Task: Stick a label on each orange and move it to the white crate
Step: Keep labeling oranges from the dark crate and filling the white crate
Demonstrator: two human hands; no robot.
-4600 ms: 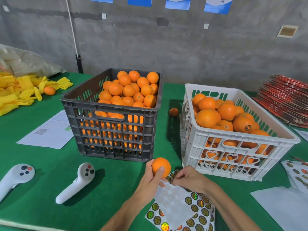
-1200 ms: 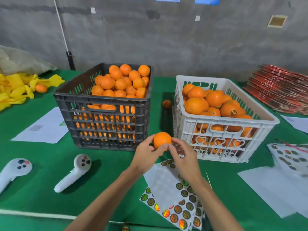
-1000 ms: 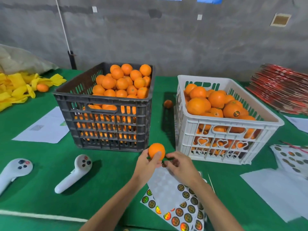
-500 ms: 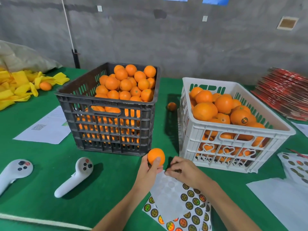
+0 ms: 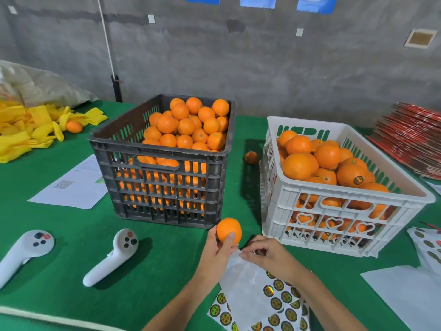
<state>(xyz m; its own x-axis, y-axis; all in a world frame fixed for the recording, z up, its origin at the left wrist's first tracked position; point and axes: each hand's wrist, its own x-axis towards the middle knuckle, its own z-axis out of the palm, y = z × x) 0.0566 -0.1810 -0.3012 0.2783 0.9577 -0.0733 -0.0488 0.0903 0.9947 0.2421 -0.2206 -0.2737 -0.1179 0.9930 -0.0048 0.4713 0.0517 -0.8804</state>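
While the left hand (image 5: 218, 249) grips an orange (image 5: 228, 230) between thumb and fingers, lifted just above the green table (image 5: 59, 299) in front of the gap between the two crates, the right hand (image 5: 265, 254) rests beside it with fingers curled at the top edge of a label sheet (image 5: 245, 290); whether it pinches a label cannot be told. The sheet lies on the table under both wrists, its near part covered with round labels. A black crate (image 5: 164, 187) heaped with oranges stands behind the left hand, and the white crate (image 5: 334, 211), also holding oranges, stands to the right, one fruit (image 5: 350, 174) there showing a sticker. Two white controllers (image 5: 112, 256) lie at the left.
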